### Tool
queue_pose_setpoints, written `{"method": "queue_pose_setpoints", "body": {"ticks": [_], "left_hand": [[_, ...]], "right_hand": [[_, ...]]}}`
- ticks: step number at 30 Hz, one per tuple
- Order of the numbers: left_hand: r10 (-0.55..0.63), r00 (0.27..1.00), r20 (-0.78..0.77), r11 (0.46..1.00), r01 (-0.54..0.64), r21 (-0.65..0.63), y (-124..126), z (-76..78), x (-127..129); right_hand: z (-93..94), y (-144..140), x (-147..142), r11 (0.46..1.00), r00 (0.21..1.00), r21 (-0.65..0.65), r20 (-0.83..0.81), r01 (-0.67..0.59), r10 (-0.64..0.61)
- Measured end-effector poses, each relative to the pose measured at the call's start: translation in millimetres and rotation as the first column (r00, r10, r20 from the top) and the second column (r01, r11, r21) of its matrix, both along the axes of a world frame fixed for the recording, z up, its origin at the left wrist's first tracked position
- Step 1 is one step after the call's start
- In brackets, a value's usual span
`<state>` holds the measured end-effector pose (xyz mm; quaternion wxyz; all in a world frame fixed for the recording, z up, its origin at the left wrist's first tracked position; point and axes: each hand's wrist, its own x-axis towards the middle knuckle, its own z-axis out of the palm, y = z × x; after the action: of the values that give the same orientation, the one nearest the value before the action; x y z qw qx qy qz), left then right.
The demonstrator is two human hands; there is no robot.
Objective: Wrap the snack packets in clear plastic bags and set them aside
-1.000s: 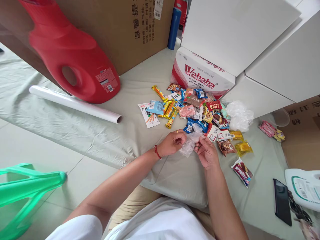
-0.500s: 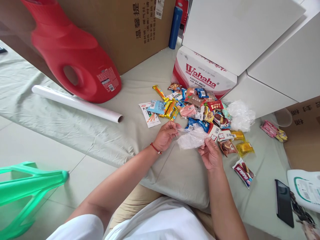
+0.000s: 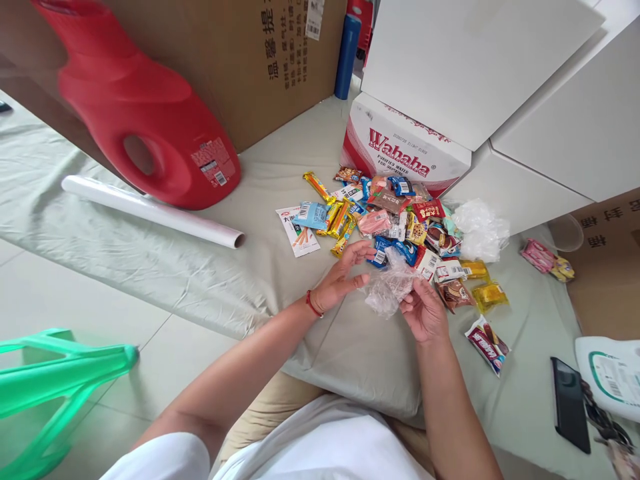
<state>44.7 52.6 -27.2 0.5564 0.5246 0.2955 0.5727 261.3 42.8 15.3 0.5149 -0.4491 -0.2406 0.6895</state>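
A crumpled clear plastic bag is pinched in the fingers of my right hand. My left hand, with a red cord bracelet at the wrist, is open beside the bag's left side, thumb and fingers apart. Whether its fingertips touch the plastic, I cannot tell. Just beyond both hands lies a pile of wrapped snacks in many colours. A white snack packet with sticks on it lies at the pile's left. A purple snack packet lies apart, to the right of my right hand.
Behind the pile stands a Wahaha water carton, with more clear plastic at its right. A red jug and a white roll are on the left. A phone lies at right; a green stool stands on the floor.
My left hand has let go of the bag and spread its fingers. The bag has gathered into a tighter bunch and hangs from my right hand.
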Motion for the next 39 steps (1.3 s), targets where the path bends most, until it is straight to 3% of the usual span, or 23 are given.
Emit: {"method": "queue_pose_setpoints", "body": {"ticks": [4,9,16,21,26,29,31,33,35,39], "left_hand": [[-0.007,0.968,-0.249,0.997,0.026,0.075,-4,1.7,5],[0.152,0.890,-0.429,0.983,-0.092,0.157,-5,-1.6,14],[0.380,0.793,-0.476,0.924,-0.299,0.240,-8,-2.3,15],[0.476,0.707,-0.523,0.876,-0.331,0.350,-12,-4.2,14],[0.539,0.718,-0.441,0.830,-0.363,0.423,-11,-1.8,12],[0.560,0.758,-0.334,0.826,-0.478,0.299,-7,-0.7,11],[0.493,0.830,-0.260,0.869,-0.481,0.112,-3,-1.5,11],[0.368,0.921,-0.125,0.918,-0.382,-0.110,0,-2.5,12],[0.273,0.961,0.049,0.929,-0.250,-0.274,1,-2.1,13],[0.197,0.944,0.265,0.916,-0.081,-0.393,0,4.7,15]], "right_hand": [[0.2,3,-2,0.998,0.998,-0.063,-0.070,0.001,-0.006],[-1.7,1,-12,0.996,0.991,-0.079,-0.128,-0.051,0.041],[-1.9,-13,-32,0.981,0.984,-0.073,-0.015,-0.179,0.179],[-2.2,-13,-30,0.983,0.983,-0.061,0.046,-0.173,0.176],[0.9,-10,-25,0.990,0.980,-0.029,0.142,-0.139,0.141],[3.2,-11,-23,0.997,0.994,-0.018,0.081,-0.073,0.074],[3.8,-11,-21,0.999,0.997,-0.031,0.061,-0.044,0.046],[2.9,-10,-19,0.998,0.997,-0.040,0.072,-0.038,0.041],[0.3,-8,-18,0.998,0.991,-0.036,0.126,-0.046,0.050],[-9.0,-3,-16,0.999,0.917,0.044,0.399,-0.020,0.001]]}}
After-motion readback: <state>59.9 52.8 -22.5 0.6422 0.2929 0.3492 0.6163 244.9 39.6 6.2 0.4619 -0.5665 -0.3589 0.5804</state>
